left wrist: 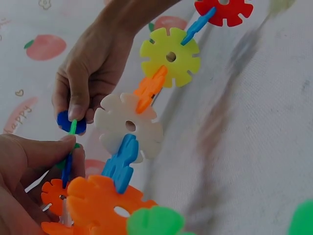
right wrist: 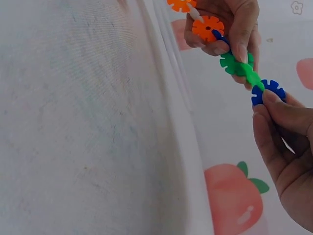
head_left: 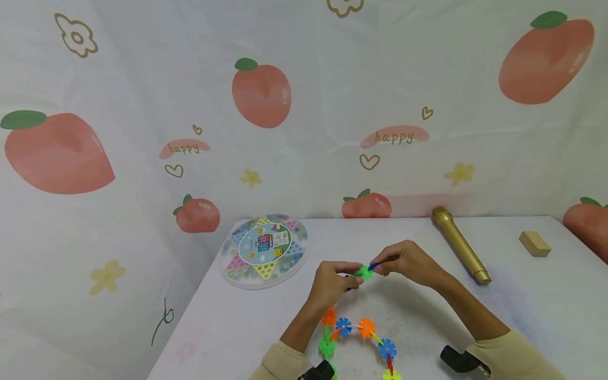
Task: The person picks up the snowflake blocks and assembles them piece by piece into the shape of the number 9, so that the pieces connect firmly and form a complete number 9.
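My left hand (head_left: 332, 285) pinches green notched interlocking discs (right wrist: 251, 74) between thumb and fingers, above the table. My right hand (head_left: 407, 264) pinches a dark blue interlocking disc (right wrist: 277, 90) at its edge. Blue and bright green pieces meet between the two hands, slot against slot; how deeply they are joined I cannot tell. From the left hand's side hangs a linked chain, with an orange disc (right wrist: 208, 30) close by the fingers. Further along come a white disc (left wrist: 110, 117), a yellow disc (left wrist: 183, 54) and a red disc (left wrist: 232, 13).
Part of the chain, with an orange disc (head_left: 367, 328) and a blue disc (head_left: 387, 349), lies below the hands. A round game board (head_left: 263, 250) is at the back left of the white table (head_left: 199, 332). Right of the hands are a gold microphone (head_left: 461, 245) and a wooden block (head_left: 535, 244).
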`<state>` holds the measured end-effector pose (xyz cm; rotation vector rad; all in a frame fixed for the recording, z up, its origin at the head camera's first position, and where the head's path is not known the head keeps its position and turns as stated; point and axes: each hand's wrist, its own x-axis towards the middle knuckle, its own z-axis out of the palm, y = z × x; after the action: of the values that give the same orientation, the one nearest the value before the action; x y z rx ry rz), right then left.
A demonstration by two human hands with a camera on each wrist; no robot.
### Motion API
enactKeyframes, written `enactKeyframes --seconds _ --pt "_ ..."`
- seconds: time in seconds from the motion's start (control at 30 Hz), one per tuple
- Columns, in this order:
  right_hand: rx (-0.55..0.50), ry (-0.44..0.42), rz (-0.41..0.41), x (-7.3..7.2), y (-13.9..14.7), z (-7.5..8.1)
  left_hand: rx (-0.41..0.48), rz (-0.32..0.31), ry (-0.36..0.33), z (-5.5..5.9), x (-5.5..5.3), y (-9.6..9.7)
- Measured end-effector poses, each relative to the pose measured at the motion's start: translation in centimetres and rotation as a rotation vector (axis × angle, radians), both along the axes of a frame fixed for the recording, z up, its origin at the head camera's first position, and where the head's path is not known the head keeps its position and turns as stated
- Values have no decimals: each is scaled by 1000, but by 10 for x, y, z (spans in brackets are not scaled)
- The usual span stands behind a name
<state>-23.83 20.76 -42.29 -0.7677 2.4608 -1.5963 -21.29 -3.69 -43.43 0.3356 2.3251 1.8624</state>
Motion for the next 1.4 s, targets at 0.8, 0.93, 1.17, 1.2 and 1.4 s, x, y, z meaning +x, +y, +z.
enactKeyframes --seconds 0.8,0.93,1.17,1.2,1.4 --pt "105 100 -89 13 14 2 0 -84 -44 0 -7 -6" --pt "122 75 -68 20 20 3 8 -101 -36 2 -8 -8" --pt "68 53 0 35 21 1 -16 -144 -22 1 -9 -11" --pt "65 41 18 38 20 0 -30 -158 -12 0 -9 -12" --pt "92 -52 156 51 7 -3 -112 -227 41 -2 -11 -17"
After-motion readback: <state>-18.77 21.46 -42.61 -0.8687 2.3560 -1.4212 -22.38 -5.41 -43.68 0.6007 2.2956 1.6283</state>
